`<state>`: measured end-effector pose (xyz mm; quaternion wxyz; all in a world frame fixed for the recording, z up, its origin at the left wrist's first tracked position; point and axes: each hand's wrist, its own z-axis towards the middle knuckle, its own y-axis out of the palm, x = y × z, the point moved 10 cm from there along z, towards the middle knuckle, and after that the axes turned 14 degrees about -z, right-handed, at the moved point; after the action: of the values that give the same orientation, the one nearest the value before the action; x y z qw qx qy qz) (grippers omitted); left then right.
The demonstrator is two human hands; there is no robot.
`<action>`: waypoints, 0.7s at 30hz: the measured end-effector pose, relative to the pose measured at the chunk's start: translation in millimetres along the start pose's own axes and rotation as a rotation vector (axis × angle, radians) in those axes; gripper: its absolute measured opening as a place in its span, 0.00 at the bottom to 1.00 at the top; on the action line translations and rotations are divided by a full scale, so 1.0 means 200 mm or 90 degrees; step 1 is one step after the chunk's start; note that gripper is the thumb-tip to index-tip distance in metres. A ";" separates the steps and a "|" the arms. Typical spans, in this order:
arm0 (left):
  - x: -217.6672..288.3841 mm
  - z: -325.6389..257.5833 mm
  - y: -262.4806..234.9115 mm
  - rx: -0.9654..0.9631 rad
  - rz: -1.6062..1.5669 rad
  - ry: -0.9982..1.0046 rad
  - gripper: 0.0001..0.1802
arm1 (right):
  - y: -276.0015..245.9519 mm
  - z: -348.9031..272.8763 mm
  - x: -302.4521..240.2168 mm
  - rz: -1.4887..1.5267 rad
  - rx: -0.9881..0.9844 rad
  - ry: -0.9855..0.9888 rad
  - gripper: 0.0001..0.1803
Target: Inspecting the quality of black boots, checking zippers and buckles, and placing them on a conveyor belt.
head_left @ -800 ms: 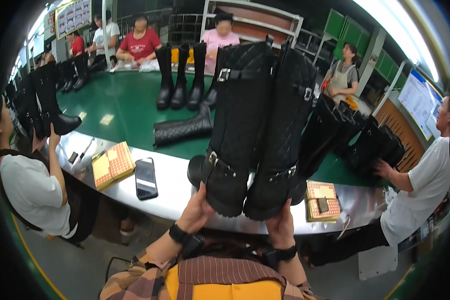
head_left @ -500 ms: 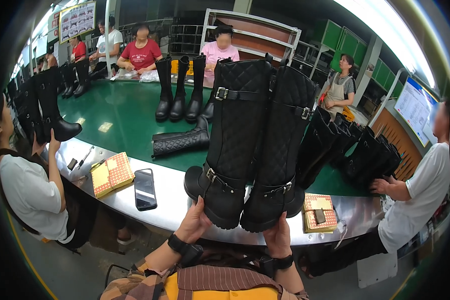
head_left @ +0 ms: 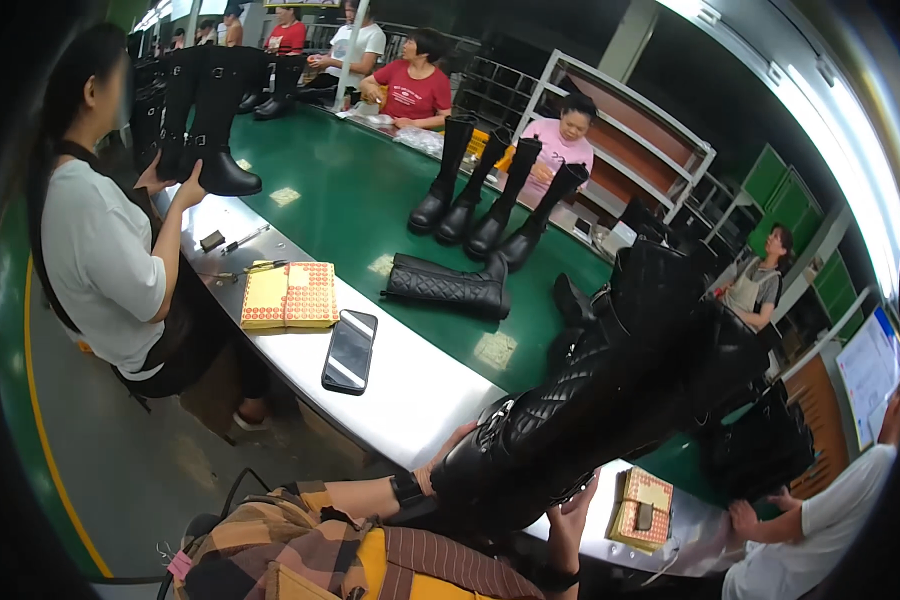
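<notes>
**Honestly, tall quilted boots are floppy handfuls**

So we've got a pair of black quilted boots [head_left: 610, 400] tipped over to the right, held above the near steel edge of the bench [head_left: 410, 390], soles toward us. Our left hand [head_left: 448, 455] is closed around the foot end from below-left, fingers wrapped on the glossy toe part. Our right hand [head_left: 570, 497] presses up under the other sole; we can't tell how far its fingers curl round, the boot hides most of them.

Our guess on handling: not heavy but top-heavy, since the long shafts look soft and will flop sideways. The glossy foot looks slick, the sole and heel stiff. So grab at heel and sole, or pinch both shafts together near the buckles.

A phone [head_left: 350, 350] and a yellow box [head_left: 290, 295] sit on that same near edge, well left of the boots.
</notes>
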<state>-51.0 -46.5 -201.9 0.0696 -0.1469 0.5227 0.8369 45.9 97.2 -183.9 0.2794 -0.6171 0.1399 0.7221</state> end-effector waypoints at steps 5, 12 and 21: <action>-0.03 -0.02 0.06 -0.039 -0.038 -0.002 0.24 | -0.06 0.08 -0.41 -0.148 -0.145 -0.180 0.59; -0.13 -0.05 -0.19 0.224 0.009 -0.105 0.20 | 0.02 0.19 -0.49 -0.130 -0.071 -0.054 0.42; 0.15 0.07 -0.10 0.375 0.369 -0.130 0.37 | -0.22 0.09 -0.63 -0.381 0.013 0.184 0.37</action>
<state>-75.7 -26.0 -221.9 -0.0782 0.1159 0.7498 0.6468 67.3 113.3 -52.9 0.4626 -0.7242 -0.0017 0.5115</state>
